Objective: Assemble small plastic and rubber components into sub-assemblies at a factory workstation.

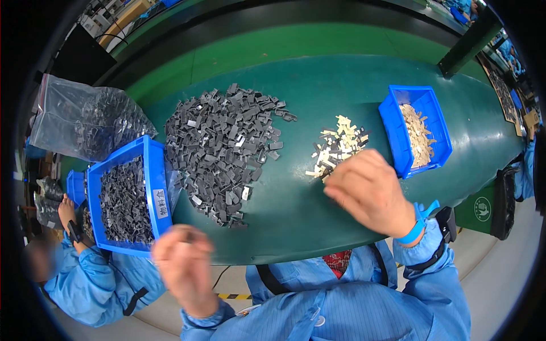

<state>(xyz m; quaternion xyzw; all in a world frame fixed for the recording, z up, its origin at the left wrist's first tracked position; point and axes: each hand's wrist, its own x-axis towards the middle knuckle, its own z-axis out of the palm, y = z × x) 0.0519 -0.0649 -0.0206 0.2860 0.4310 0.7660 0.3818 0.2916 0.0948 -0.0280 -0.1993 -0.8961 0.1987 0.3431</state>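
The person's right hand (369, 190) is bent over the near edge of a small pile of cream and black pieces (343, 139) on the green desk (301, 221), its fingers drawn close together; whether they grip a piece cannot be told. The left hand (185, 267) is blurred, its fingers curled in by the near corner of a blue bin (153, 162) full of dark parts — something dark shows at the fingertips, but a hold cannot be confirmed. A broad heap of dark grey parts (219, 148) lies between that bin and the small pile. Right of the pile stands a smaller blue box (397, 136) with beige pieces (420, 136) inside.
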